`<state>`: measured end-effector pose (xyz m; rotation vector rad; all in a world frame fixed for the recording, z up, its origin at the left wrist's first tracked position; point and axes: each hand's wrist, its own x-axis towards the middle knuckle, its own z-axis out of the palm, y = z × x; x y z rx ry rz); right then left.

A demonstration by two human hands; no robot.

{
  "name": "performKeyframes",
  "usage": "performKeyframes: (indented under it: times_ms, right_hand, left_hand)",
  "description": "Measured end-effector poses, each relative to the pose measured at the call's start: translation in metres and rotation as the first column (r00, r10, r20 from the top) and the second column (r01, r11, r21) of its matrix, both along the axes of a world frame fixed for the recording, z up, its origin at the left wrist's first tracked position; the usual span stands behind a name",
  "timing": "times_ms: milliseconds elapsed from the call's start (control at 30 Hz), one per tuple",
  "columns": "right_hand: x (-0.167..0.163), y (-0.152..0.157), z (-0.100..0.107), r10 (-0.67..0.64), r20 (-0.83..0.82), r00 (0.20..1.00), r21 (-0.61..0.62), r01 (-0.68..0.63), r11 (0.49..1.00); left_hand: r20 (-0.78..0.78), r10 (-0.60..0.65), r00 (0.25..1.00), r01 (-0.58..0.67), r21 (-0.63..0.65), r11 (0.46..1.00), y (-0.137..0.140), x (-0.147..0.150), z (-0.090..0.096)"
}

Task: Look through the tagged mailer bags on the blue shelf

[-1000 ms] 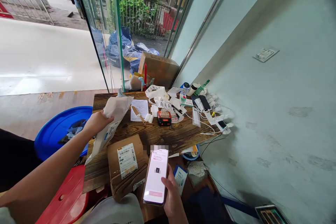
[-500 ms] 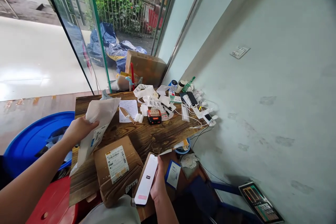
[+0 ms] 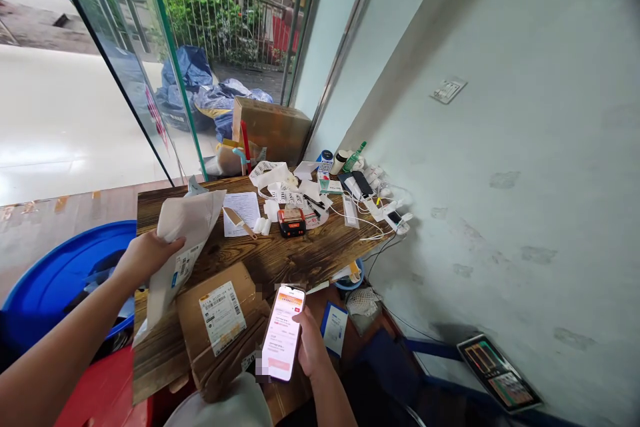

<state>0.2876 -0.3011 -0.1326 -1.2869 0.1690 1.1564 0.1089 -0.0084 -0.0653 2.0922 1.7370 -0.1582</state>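
Observation:
My left hand (image 3: 153,255) grips the edge of a white mailing envelope (image 3: 189,230) with a printed label, held upright over the left end of the wooden table (image 3: 295,265). In my right hand (image 3: 311,340) is a smartphone (image 3: 283,333), its lit screen facing me and my thumb over the upper right of the display. A taped cardboard box (image 3: 197,313) with a white shipping label sits between the two hands, close to my body.
Behind the box lie a printed sheet (image 3: 240,213), a knife (image 3: 239,221), an orange and black device (image 3: 291,221), strips of labels (image 3: 280,177) and cables. A blue tub (image 3: 40,300) stands left, above a red stool (image 3: 107,390). A wall (image 3: 500,147) bounds the right.
The phone has tilted more toward me, and its screen went from a nearly blank page to one full of text. My thumb moved onto the screen. The envelope stays in my left hand.

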Motion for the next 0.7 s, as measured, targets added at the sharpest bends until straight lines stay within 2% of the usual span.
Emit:
performKeyframes:
  times_ms: [133,567,700]
  right_hand:
    - [0.002,0.000,0.007,0.072,0.049,0.996,0.025,-0.073,0.997]
    - [0.001,0.006,-0.013,-0.028,0.069,0.997,0.089,0.022,0.996]
    - [0.002,0.005,-0.010,-0.015,0.039,0.999,0.120,0.010,0.993]
  left_hand:
    - [0.002,0.002,1.000,-0.002,-0.028,1.000,0.003,-0.003,-0.003]
    - [-0.054,-0.024,0.998,0.022,-0.021,1.000,0.005,-0.001,-0.003]
    - [0.000,-0.019,1.000,0.019,0.008,1.000,0.005,-0.002,-0.005]
